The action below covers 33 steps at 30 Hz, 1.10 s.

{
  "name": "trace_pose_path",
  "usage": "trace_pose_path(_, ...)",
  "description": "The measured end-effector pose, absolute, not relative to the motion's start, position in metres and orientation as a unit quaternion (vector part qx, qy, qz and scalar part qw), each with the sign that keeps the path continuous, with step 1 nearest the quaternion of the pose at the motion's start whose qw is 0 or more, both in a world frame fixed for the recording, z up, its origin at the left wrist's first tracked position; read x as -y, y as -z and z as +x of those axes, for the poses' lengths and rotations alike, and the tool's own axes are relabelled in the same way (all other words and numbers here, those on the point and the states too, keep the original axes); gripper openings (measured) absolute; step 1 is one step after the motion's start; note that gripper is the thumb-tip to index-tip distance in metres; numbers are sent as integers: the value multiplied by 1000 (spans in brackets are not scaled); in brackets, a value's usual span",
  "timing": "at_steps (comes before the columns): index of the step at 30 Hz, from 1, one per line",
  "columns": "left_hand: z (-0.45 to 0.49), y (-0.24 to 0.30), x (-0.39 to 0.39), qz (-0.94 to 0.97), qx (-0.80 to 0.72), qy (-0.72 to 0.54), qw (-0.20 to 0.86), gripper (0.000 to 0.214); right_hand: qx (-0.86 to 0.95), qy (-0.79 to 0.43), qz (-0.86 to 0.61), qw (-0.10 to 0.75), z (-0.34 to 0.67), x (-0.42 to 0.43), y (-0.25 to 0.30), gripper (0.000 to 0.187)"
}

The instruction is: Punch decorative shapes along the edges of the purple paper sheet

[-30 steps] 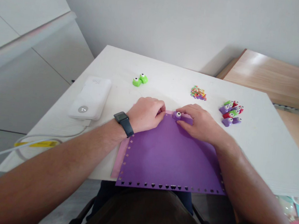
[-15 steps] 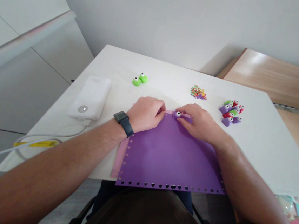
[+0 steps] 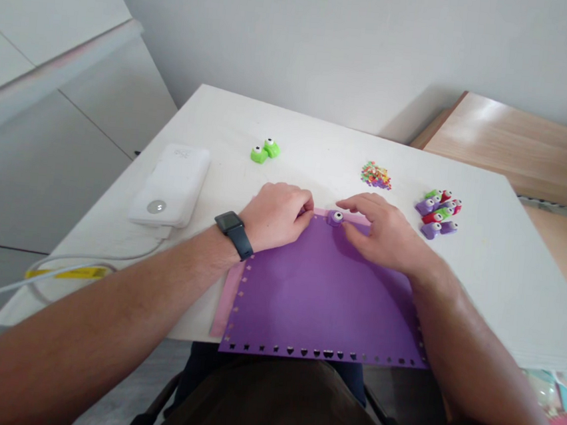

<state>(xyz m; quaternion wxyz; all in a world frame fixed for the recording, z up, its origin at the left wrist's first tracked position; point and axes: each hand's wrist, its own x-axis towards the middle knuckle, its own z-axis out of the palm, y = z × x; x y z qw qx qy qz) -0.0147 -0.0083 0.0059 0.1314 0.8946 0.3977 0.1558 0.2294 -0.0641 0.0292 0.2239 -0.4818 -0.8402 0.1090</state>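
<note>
A purple sheet of paper, with small shaped holes along its near and left edges, lies over a pink sheet. At the far edge my left hand is closed, its curled fingers pinching the purple sheet; the fingertips are partly hidden. A small purple craft punch with a white button sits on that same edge, just right of my left hand. My right hand is open beside the punch, thumb and fingers apart, the thumb close to its right side.
Two green punches stand farther back. A pile of coloured paper bits lies behind my right hand, with a cluster of several punches to its right. A white power bank with a cable is at the left.
My right hand has let go of the purple punch; its fingers have spread and shifted slightly to the right. The punch stays at the paper's edge, and my left hand has not moved.
</note>
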Motion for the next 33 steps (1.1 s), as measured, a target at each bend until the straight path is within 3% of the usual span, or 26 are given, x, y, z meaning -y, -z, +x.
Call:
trace_pose_path(6,-14,-5,8,897,-396,-155,124,21,847,-84,-451,268,229,66,-34,20)
trace_pose_path(19,-14,-9,16,894,-384,-227,32,29,872,-77,-431,221,227,69,-35,22)
trace_pose_path(25,-6,-9,27,931,-272,-233,69,40,873,-82,-441,192,227,69,-34,20)
trace_pose_path(33,0,-2,28,933,-271,-211,106,43,869,-89,-457,165,223,69,-36,22)
